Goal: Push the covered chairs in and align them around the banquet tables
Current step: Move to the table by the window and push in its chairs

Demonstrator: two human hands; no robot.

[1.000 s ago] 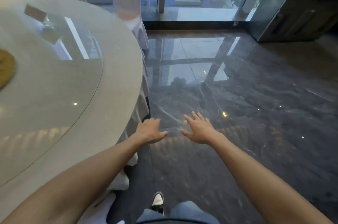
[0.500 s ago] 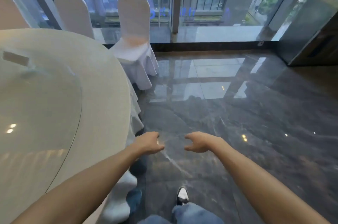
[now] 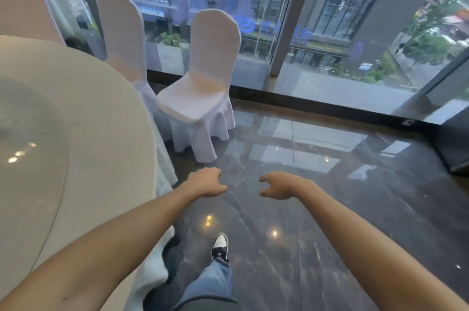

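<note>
Head view shows both arms stretched forward over the dark marble floor (image 3: pixel 330 209). Left hand (image 3: pixel 206 182) has its fingers curled downward and holds nothing; right hand (image 3: pixel 278 185) is half-curled like a claw, also holding nothing. Nearest white-covered chair (image 3: pixel 200 97) stands just beyond the hands, beside the round banquet table (image 3: pixel 101 133), seat angled out. A second covered chair (image 3: pixel 121 39) stands behind it at the table's edge.

nearest covered chair (image 3: pixel 200 97) | white, upright | apparently clear of banquet table (image 3: pixel 101 133)
</note>
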